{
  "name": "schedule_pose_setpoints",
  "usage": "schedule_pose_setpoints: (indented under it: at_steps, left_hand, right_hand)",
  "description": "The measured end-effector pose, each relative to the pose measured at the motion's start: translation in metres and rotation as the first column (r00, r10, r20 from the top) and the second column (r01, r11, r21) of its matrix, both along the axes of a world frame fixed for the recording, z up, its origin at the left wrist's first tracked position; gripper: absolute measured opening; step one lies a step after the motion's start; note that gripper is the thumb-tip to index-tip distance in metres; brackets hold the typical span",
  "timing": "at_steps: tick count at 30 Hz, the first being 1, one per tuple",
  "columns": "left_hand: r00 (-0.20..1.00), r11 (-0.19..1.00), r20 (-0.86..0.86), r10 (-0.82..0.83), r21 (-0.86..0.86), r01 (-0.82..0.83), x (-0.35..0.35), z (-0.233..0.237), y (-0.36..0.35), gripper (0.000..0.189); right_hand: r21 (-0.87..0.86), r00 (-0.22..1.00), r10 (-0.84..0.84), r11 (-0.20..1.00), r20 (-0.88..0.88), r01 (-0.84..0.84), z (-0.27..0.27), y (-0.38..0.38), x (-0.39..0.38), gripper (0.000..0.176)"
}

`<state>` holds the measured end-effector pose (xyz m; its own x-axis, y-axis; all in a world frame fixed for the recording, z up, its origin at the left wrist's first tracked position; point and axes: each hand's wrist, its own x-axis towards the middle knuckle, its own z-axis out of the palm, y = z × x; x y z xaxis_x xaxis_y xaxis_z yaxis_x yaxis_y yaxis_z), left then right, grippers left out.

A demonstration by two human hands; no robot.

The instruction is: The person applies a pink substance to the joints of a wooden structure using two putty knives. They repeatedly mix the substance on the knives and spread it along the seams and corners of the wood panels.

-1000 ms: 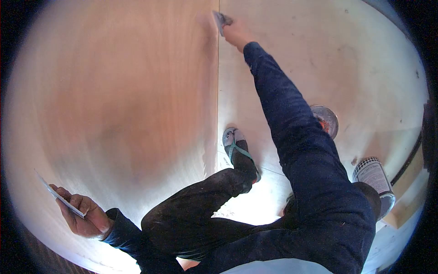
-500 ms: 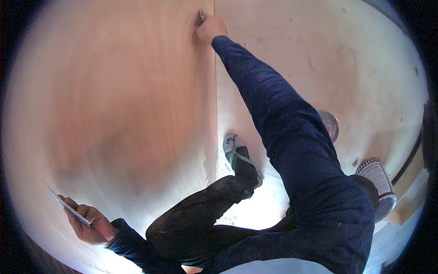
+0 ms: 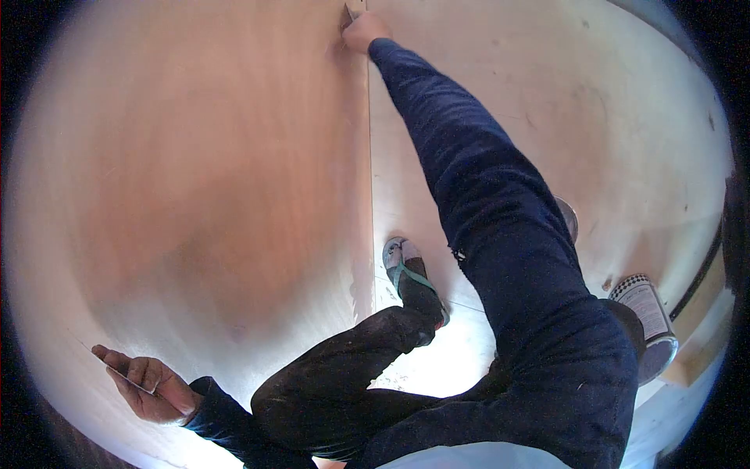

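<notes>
Head view: right hand [image 3: 366, 33] is gripping blade [image 3: 348, 13].
Seam [image 3: 370, 156]: running just right of blade, right hand nearer.
Left hand [image 3: 162, 397]: fingers pinching thin plate [image 3: 131, 380].

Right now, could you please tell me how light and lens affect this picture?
In the head view, glare washes out the surface between the legs, a soft shadow darkens the brown panel, and the lens bows edges at the right and blackens the corners; also in the head view, the blade in the right hand lacks clear detail.
</notes>
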<state>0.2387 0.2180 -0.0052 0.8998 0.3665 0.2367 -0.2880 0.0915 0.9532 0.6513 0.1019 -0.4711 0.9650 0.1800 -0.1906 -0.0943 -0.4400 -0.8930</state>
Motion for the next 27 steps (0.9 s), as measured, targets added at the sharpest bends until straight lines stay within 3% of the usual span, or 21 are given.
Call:
schedule_pose_setpoints:
  at_steps: [2, 4, 6, 8, 9, 10, 12, 13, 14, 15, 18, 19, 23, 25, 26, 27]
  left_hand:
    - [1.000, 1.000, 0.016, -0.008, -0.021, 0.008, 0.000, 0.001, -0.003, 0.041]
    - [0.998, 0.995, 0.003, -0.062, -0.075, 0.062, 0.010, -0.002, -0.010, 0.041]
    - [0.993, 0.986, -0.026, -0.117, -0.119, 0.113, 0.024, -0.008, -0.027, 0.044]
    - [0.986, 0.876, -0.055, -0.159, -0.468, 0.115, 0.032, -0.016, -0.040, 0.047]
    - [0.989, 0.883, -0.067, -0.130, -0.462, 0.084, 0.041, -0.025, -0.042, 0.048]
    - [0.978, 0.897, -0.210, 0.004, -0.431, -0.097, 0.044, -0.027, -0.048, 0.048]
    - [0.954, 0.851, -0.282, -0.099, -0.521, -0.065, 0.050, -0.047, -0.045, 0.046]
    - [0.956, 0.853, -0.276, -0.094, -0.517, -0.066, 0.047, -0.057, -0.042, 0.046]
    - [0.892, 0.942, -0.445, 0.073, -0.263, -0.208, 0.044, -0.067, -0.040, 0.044]
    - [0.788, 0.951, -0.554, 0.268, 0.023, -0.307, 0.044, -0.073, -0.041, 0.043]
    - [0.801, 0.980, -0.566, 0.196, 0.095, -0.173, 0.073, -0.094, -0.108, 0.039]
    - [0.806, 0.936, -0.581, 0.112, -0.212, -0.282, 0.089, -0.092, -0.123, 0.038]
    - [0.787, 0.972, -0.604, 0.126, -0.081, -0.219, 0.085, -0.091, -0.115, 0.037]
    - [0.806, 0.959, -0.542, 0.238, 0.003, -0.282, 0.089, -0.091, -0.123, 0.037]
    - [0.805, 0.959, -0.543, 0.239, 0.001, -0.285, 0.085, -0.089, -0.121, 0.037]
    - [0.829, 0.950, -0.489, 0.271, -0.002, -0.312, 0.078, -0.086, -0.116, 0.037]
  right_hand:
    - [0.116, 0.961, -0.259, 0.962, 0.101, 0.247, 0.000, 0.014, -0.025, 0.040]
    - [0.130, 0.961, -0.253, 0.962, 0.107, 0.239, 0.012, -0.010, -0.053, 0.039]
    - [0.452, 0.999, 0.013, 0.892, -0.036, 0.004, 0.023, -0.051, -0.069, 0.042]
    - [0.553, 0.996, -0.085, 0.831, 0.020, 0.060, 0.033, -0.069, -0.083, 0.041]
    - [0.683, 0.988, -0.147, 0.727, 0.044, 0.078, 0.041, -0.067, -0.099, 0.042]
    - [0.798, 0.975, -0.213, 0.598, 0.064, 0.079, 0.063, -0.068, -0.119, 0.042]
    - [0.894, 0.962, -0.177, 0.433, 0.206, -0.111, 0.124, -0.089, -0.165, 0.047]
    - [0.879, 0.904, -0.207, 0.389, 0.374, -0.275, 0.153, -0.100, -0.182, 0.049]
    - [0.831, 0.813, -0.246, 0.348, 0.528, -0.435, 0.175, -0.108, -0.195, 0.051]
    - [0.828, 0.809, -0.246, 0.344, 0.534, -0.442, 0.188, -0.112, -0.208, 0.051]
    - [0.655, 0.655, -0.122, 0.314, 0.746, -0.688, 0.214, -0.118, -0.234, 0.047]
    - [0.584, 0.589, -0.083, 0.297, 0.804, -0.756, 0.218, -0.118, -0.237, 0.046]
    - [0.674, 0.693, 0.034, 0.199, 0.720, -0.711, 0.218, -0.119, -0.247, 0.046]
    - [0.774, 0.793, 0.272, 0.199, 0.545, -0.601, 0.221, -0.125, -0.248, 0.046]
    - [0.774, 0.792, 0.275, 0.199, 0.545, -0.601, 0.213, -0.121, -0.246, 0.046]
    - [0.629, 0.713, 0.207, 0.353, 0.670, -0.693, 0.195, -0.110, -0.241, 0.047]
